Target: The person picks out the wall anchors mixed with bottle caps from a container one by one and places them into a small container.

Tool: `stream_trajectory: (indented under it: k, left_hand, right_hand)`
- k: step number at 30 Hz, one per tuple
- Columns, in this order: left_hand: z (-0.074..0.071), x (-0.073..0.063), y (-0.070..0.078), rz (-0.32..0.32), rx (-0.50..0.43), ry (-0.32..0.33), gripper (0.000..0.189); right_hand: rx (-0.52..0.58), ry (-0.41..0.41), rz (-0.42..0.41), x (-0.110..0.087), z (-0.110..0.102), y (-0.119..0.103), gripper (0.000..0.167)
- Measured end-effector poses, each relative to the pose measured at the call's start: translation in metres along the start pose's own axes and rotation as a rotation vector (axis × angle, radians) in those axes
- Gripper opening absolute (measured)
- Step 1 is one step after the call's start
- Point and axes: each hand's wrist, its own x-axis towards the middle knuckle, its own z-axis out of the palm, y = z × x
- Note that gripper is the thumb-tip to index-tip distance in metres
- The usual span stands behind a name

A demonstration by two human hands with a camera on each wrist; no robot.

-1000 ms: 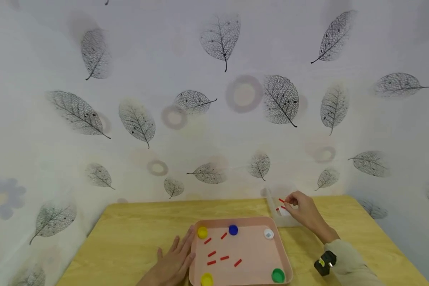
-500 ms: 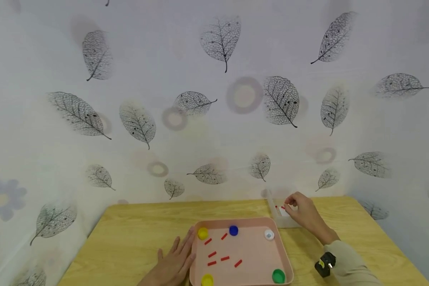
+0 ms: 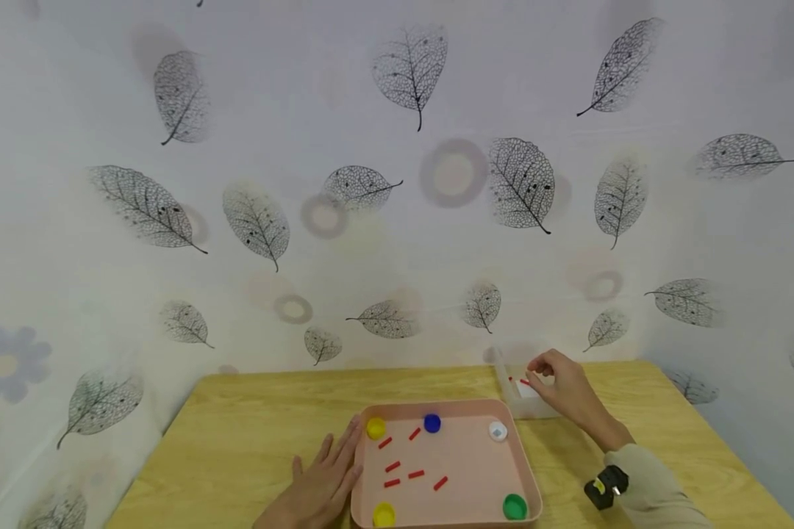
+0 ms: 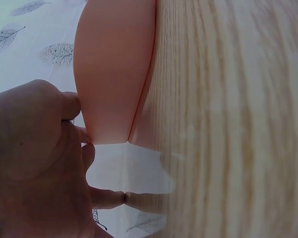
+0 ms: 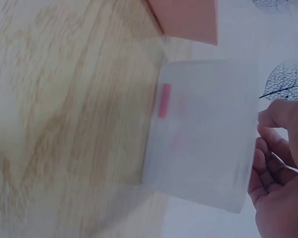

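Note:
My left hand (image 3: pixel 324 477) lies on the table with fingers straight, along the left wall of a pink tray (image 3: pixel 459 441). In the left wrist view its fingertips are at the tray's side (image 4: pixel 114 74). Over a translucent box (image 3: pixel 539 408) at the back right hovers my right hand (image 3: pixel 562 386), thumb and forefinger loosely bent, no stick visible between them. The right wrist view has that hand's fingers (image 5: pixel 278 124) at the box's rim. Inside the box lie a red stick (image 3: pixel 525 381) and a white piece (image 3: pixel 524 391); another red stick (image 5: pixel 165 100) shows through its wall.
Several short red sticks (image 3: pixel 416 474) are scattered in the tray. Around them stand yellow caps (image 3: pixel 376 428), a blue cap (image 3: pixel 432 423), a white cap (image 3: pixel 498 430) and a green cap (image 3: pixel 514 507). A leaf-patterned wall covering rises behind the wooden table (image 3: pixel 238 433).
The red stick pinched in my right fingertips one second ago no longer shows there. My right hand has stayed over the box; my left hand and the tray sticks have not moved.

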Motion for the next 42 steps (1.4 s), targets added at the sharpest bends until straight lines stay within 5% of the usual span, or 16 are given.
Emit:
stream_trajectory:
  k: [12, 42]
  left_hand:
    - [0.000, 0.000, -0.002, 0.006, -0.011, -0.008, 0.064]
    - [0.000, -0.001, -0.001, 0.010, -0.014, 0.003, 0.064]
  right_hand:
    - [0.089, 0.027, -0.059, -0.005, -0.006, -0.024, 0.021]
    - [0.285, 0.060, -0.046, -0.024, -0.006, -0.084, 0.027]
